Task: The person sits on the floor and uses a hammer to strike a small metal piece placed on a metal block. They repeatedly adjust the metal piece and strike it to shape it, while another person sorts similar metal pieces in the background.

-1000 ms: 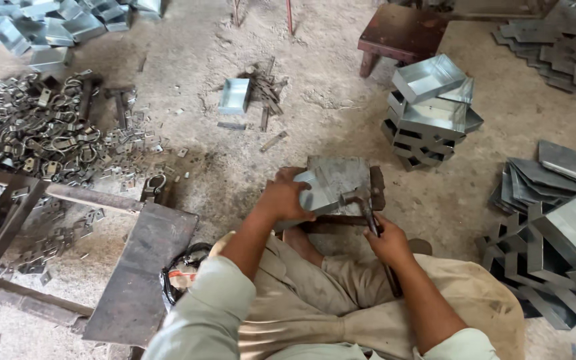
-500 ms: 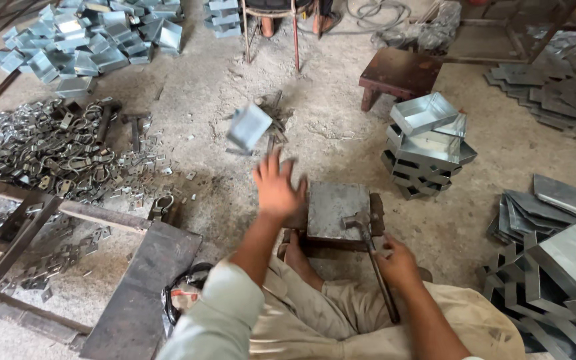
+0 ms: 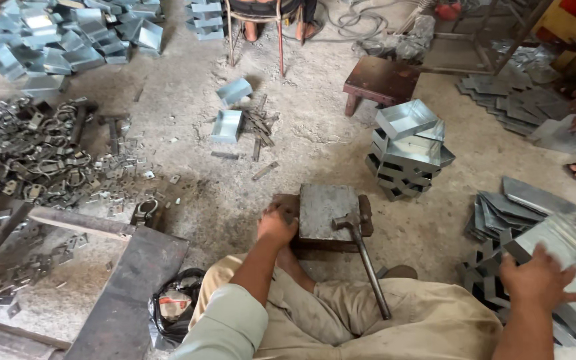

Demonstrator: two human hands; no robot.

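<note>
**Right hand on flat sheet stack, left hand at steel block**

Your right hand (image 3: 543, 279) is out at the stack of flat metal sheets (image 3: 555, 240) on your right, fingers spread over the top sheet. Grip looks open; whether any finger hooks under the sheet edge is hidden by the hand itself. The stack runs off the frame edge, so its full extent is cut off.

Your left hand (image 3: 277, 225) rests at the left edge of the steel block (image 3: 328, 210) on the floor in front of your knees. Fingers curled, knuckles up; cannot tell if they hold anything, the underside is out of sight.

The hammer (image 3: 361, 257) lies free, head on the block, handle slanting down across your lap. No hand on it.

Further off: a pile of folded sheet boxes (image 3: 408, 150) beyond the block, a small wooden stool (image 3: 381, 80) behind that, two loose boxes (image 3: 229, 113) on the floor, a heap of metal rings and clips (image 3: 28, 160) far left. Another person's hands show at the right edge, mostly cut off.
</note>
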